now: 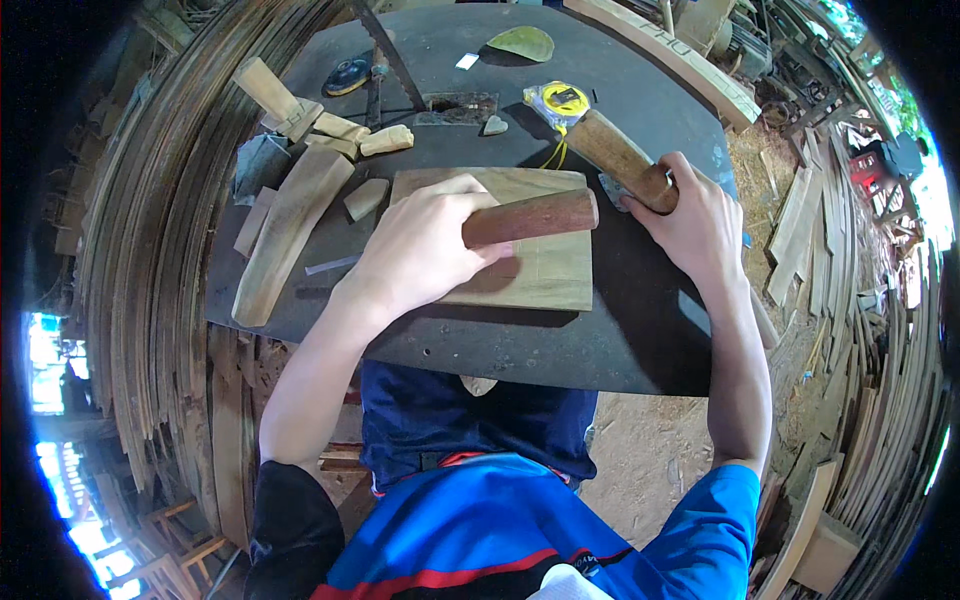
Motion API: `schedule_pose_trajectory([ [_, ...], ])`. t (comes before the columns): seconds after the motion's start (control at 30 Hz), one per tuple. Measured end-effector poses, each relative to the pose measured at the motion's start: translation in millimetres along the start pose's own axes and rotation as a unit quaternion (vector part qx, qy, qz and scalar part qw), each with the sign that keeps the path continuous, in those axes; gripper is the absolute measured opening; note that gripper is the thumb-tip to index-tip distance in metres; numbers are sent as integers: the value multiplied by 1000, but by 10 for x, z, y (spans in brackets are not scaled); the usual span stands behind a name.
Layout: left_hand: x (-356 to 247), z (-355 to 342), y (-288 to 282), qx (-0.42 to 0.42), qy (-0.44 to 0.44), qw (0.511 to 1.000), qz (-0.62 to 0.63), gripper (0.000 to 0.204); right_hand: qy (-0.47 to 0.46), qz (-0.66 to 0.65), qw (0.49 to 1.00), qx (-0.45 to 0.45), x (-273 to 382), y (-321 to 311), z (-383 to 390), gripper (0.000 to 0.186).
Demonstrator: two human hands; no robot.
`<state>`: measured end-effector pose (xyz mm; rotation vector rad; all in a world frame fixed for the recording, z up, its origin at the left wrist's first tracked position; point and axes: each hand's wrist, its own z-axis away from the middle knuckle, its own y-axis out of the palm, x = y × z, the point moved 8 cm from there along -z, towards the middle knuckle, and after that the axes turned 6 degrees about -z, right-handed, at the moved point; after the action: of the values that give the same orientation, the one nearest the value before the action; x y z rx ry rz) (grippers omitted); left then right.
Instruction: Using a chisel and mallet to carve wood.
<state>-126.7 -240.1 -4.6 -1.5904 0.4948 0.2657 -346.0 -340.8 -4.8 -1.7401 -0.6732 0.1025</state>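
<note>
In front of me a flat light-brown wooden board [550, 280] lies on the dark worktable [640, 345], with faint lines on its face. My left hand [425, 235] is closed over the board around a round reddish-brown wooden handle [535, 218], whose free end points right; whatever lies below the fist is hidden. To the right, my right hand [695, 215] grips the near end of a thick rounded wooden club [615, 150]. The club slants away to the far left, apart from the handle. Behind it lies a yellow and clear tape measure [558, 103].
Wood offcuts [385, 140] and a long curved wooden piece [290, 235] lie at the table's left. An upright saw blade [390, 55] rises from a slot [455, 108] at the back, near a green leaf [522, 43]. Stacked planks [190, 200] line the left side.
</note>
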Motion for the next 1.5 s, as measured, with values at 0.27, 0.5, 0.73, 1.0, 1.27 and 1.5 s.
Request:
schedule_pose_trajectory([
  [0.27,283,1001,-580,-6,2,999,46,34,11,-53,998,-12,175,-47,68,46],
  [0.5,1309,3133,-1729,-274,-390,878,-52,47,-4,-71,997,-17,6,-74,122,50],
  [0.73,2324,4234,-1385,-320,-551,767,-66,57,19,-76,997,21,-1,-60,125,53],
  [1.0,1513,3210,-1530,-508,-194,757,361,19,-28,-99,995,10,165,49,50,50],
  [1.27,639,1536,-1666,-279,229,751,553,26,1,-93,995,30,112,5,86,46],
  [1.5,505,917,-1459,-209,270,729,593,32,-9,-103,994,20,101,-16,76,46],
])
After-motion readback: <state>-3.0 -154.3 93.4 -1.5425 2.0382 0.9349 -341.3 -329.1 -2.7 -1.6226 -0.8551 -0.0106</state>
